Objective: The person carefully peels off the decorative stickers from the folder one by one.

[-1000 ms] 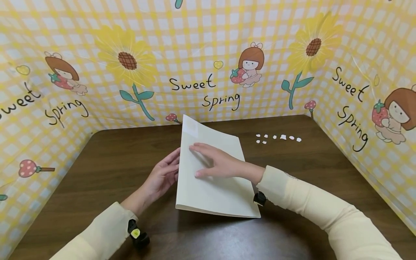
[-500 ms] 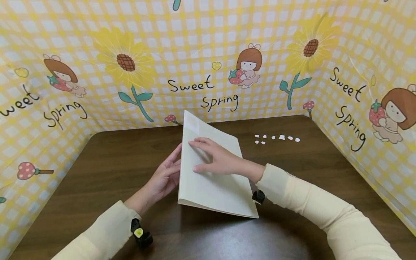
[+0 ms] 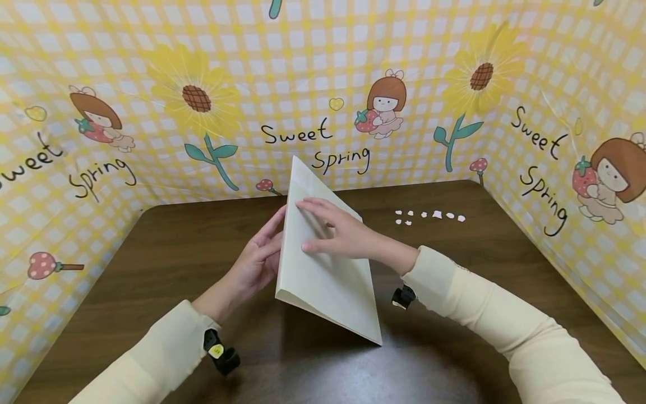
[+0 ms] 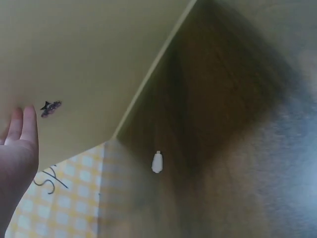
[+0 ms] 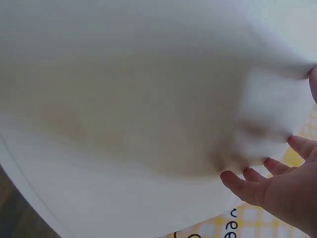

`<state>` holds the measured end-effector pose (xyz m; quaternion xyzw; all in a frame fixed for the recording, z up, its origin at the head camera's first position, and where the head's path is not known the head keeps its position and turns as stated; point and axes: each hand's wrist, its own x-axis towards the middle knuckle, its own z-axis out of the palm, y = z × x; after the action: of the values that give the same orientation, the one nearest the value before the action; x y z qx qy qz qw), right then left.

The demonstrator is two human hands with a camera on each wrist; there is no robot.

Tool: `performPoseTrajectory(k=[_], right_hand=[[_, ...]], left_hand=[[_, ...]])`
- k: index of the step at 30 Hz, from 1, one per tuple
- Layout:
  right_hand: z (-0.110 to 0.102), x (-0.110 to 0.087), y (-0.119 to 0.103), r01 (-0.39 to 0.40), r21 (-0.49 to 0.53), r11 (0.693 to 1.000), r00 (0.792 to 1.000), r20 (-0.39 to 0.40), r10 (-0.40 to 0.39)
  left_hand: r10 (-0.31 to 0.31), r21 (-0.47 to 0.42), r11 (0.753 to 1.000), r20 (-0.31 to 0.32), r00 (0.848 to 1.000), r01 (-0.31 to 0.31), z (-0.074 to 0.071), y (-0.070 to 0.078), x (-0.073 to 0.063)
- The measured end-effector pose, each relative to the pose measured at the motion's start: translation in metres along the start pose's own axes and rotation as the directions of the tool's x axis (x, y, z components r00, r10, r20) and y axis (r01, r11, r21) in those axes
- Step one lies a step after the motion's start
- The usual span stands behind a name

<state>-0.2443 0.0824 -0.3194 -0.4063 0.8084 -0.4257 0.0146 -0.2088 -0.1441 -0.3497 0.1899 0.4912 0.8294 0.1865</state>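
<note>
A thin cream book [image 3: 323, 292], perhaps a drawing pad, stands tilted on the table in the head view. My left hand [image 3: 252, 266] lies at its spine side, fingers partly hidden behind it. The left wrist view shows straight fingers [image 4: 28, 126] against the cover, near a small dark printed mark [image 4: 50, 108]. My right hand [image 3: 348, 233] touches the facing cover with spread fingertips. In the right wrist view, the right hand [image 5: 282, 193] rests its fingertips on the pale cover [image 5: 124, 198].
Several small white scraps [image 3: 437, 215] lie in short rows on the dark wooden table [image 3: 166, 264] at the back right. A yellow checked cloth [image 3: 303, 67] with printed flowers hangs around the table. In the left wrist view, a white piece [image 4: 157, 162] lies beyond the book.
The book has been raised and turned more upright, its lower right corner swinging left. Both hands have moved up slightly with it. The white scraps stay where they were.
</note>
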Motion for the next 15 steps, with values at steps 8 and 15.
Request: performPoseTrajectory(k=[8, 15], right_hand=[[-0.008, -0.001, -0.004, 0.023, 0.087, 0.996, 0.999, -0.036, -0.020], [-0.013, 0.000, -0.009, 0.025, 0.151, 0.988, 0.998, -0.058, -0.017]], left_hand=[[0.043, 0.067, 0.997, 0.017, 0.999, -0.044, 0.009, 0.011, 0.006], [0.055, 0.101, 0.993, 0.019, 0.998, -0.057, 0.016, 0.021, 0.011]])
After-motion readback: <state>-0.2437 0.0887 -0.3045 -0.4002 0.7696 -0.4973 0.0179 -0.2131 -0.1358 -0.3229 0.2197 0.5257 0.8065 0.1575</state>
